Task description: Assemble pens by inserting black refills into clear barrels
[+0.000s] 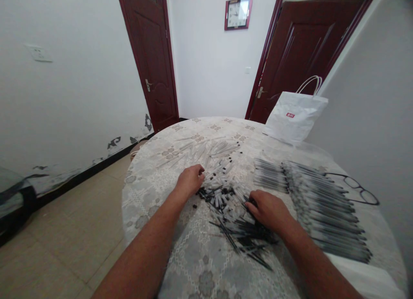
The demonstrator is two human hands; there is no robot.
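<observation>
My left hand [191,180] hovers at the left edge of a pile of small black and clear pen parts [221,198], its fingers curled together. Whatever they hold, if anything, is too small to make out. On the right side of the pile, my right hand [268,208] is closed with fingertips pointing down, and its grip is hidden. Thin black pen refills [248,236] lie loose just below it. Beyond my left hand, clear pen barrels [206,149] are spread out. Rows of pens [325,208] lie side by side to the right of my right hand.
A patterned cloth covers the round table [206,277]. Black-framed glasses [361,189] rest by the right edge, beyond the rows of pens. A white paper bag [297,116] stands at the back right. Something white [364,273] lies at the front right.
</observation>
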